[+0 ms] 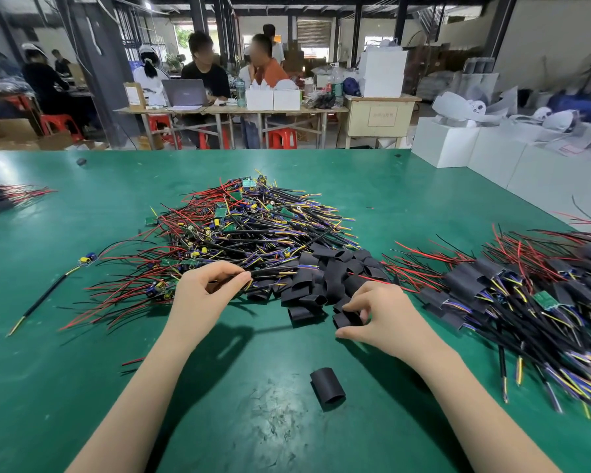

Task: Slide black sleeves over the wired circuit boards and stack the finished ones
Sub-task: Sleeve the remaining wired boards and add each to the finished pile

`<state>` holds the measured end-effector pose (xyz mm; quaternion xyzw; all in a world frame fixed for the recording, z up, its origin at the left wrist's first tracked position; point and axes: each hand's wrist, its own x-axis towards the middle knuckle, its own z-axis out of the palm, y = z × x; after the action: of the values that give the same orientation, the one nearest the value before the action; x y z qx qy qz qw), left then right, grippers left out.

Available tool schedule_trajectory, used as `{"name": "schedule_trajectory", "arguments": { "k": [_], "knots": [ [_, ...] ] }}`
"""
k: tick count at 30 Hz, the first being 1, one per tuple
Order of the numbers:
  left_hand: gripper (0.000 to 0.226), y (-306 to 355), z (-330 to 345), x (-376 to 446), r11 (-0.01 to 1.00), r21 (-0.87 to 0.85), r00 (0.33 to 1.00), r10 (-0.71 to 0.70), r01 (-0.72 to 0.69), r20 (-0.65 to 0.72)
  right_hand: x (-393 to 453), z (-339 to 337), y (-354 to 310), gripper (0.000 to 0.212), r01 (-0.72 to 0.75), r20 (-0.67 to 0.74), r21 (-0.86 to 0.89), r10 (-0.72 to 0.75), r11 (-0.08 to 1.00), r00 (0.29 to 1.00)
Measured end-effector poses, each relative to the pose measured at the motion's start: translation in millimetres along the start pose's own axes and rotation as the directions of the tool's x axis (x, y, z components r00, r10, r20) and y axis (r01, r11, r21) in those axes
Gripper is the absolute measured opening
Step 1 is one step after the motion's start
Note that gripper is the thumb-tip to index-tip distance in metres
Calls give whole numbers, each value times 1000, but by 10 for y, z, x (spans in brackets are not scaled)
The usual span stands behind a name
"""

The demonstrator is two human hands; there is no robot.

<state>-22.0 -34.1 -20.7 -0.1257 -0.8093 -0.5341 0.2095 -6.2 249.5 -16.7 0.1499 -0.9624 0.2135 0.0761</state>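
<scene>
A big heap of wired circuit boards point(253, 223) with red, black and yellow wires lies mid-table. Against its near right side sits a pile of black sleeves point(325, 278). My left hand point(205, 288) pinches a black cable at the heap's near edge between thumb and forefinger. My right hand point(379, 315) curls its fingers round a black sleeve point(345, 319) at the front of the sleeve pile. One loose sleeve point(327, 388) lies alone close to me. The stack of sleeved boards point(526, 295) spreads out at the right.
The green table point(82, 370) stretches all around. A single wired board point(87, 259) with a long black cable lies at the left. Another small bundle point(4, 196) sits at the far left edge. White boxes point(475, 148) stand beyond the right corner; people sit at tables behind.
</scene>
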Motion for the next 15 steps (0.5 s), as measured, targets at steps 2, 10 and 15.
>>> {"name": "schedule_trajectory", "arguments": {
  "k": [2, 10, 15],
  "knots": [
    [24, -6, -4, 1, 1000, 1, 1000, -3, 3, -14, -16, -12, 17, 47, 2, 26, 17, -2, 1000, 1000],
    [17, -7, -1, -13, 999, 36, 1000, -20, 20, -6, -21, -51, 16, 39, 76, 90, 48, -80, 996, 993],
    [15, -12, 2, -11, 999, 45, 1000, -29, 29, -6, -18, -38, 29, 42, 106, 115, 65, -113, 992, 987]
  ]
}}
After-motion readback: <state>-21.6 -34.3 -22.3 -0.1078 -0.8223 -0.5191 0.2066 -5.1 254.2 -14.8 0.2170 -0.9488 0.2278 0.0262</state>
